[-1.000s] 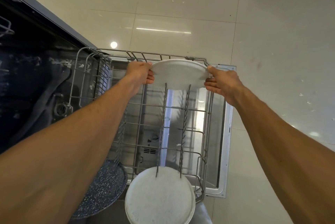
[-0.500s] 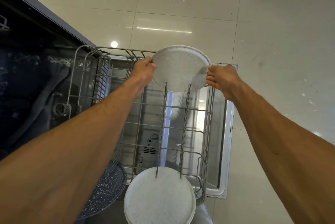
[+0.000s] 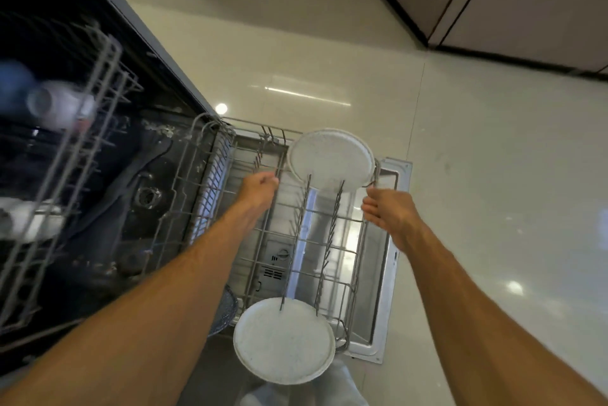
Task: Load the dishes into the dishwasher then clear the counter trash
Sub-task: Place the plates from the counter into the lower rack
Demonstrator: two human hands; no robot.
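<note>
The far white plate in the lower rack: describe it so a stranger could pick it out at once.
Find the dishwasher's pulled-out lower rack and follow its two tine rows to the end farthest from the person. The far white plate stands there on edge, alone. Its look-alike, the near white plate, sits at the opposite end beside a dark speckled plate.

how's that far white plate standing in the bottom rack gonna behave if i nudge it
Likely stiff: the far white plate keeps a flat, round shape. Standing on edge in the lower rack, propped only by thin tines, it could lean or rattle if nudged. Its smooth rim may be slippery.
</note>
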